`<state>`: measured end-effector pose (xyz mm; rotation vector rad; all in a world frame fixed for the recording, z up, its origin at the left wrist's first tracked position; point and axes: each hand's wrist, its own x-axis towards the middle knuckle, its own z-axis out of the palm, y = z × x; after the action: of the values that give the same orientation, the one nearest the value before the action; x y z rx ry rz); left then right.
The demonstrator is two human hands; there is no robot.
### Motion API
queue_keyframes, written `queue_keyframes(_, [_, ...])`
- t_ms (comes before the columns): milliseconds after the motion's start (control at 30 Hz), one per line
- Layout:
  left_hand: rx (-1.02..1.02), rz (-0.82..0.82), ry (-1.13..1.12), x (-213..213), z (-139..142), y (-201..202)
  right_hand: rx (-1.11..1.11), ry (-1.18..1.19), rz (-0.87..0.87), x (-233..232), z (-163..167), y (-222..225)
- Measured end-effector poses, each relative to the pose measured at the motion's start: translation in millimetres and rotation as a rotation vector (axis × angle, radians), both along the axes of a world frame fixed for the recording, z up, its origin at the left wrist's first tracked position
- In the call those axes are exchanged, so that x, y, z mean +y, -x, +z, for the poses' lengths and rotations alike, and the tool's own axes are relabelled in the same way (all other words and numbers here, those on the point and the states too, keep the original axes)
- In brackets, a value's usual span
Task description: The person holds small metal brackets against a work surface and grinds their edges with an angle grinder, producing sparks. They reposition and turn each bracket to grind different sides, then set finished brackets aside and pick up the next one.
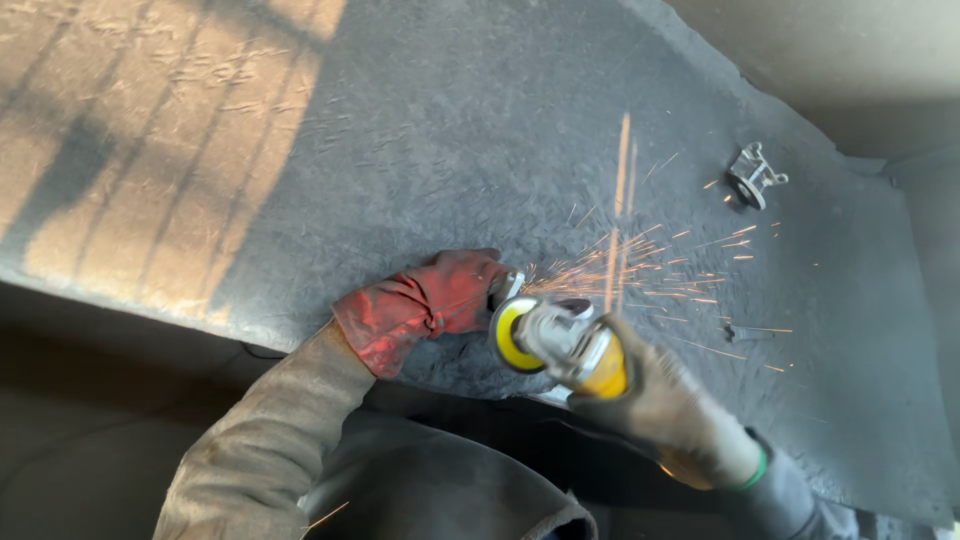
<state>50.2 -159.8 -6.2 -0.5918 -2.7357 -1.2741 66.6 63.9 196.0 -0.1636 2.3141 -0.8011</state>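
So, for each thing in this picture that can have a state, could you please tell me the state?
Angle grinder: running, throwing sparks.
Sparks: flying away from the person, across the table.
Left hand: in a red glove, pressing down beside the disc.
Right hand: in a grey glove, closed around the grinder body.
Metal bracket: lying loose, untouched.
Work table: rough, grey, partly sunlit.

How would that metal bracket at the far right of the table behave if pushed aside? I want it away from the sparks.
The metal bracket looks rigid and probably heavy for its size. Its irregular shape suggests it won't roll, and the rough grey table would likely make it drag, not glide.
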Motion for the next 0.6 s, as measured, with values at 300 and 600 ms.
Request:
queue_keyframes(300, [-0.092, 0.022, 0.002, 7, 11, -2, 0.353, -0.146, -0.175, 97, -42, -13])
queue_keyframes(600, [0.458, 0.274, 0.396, 19, 64, -37, 0.179, 0.726, -0.902, 212, -141, -82])
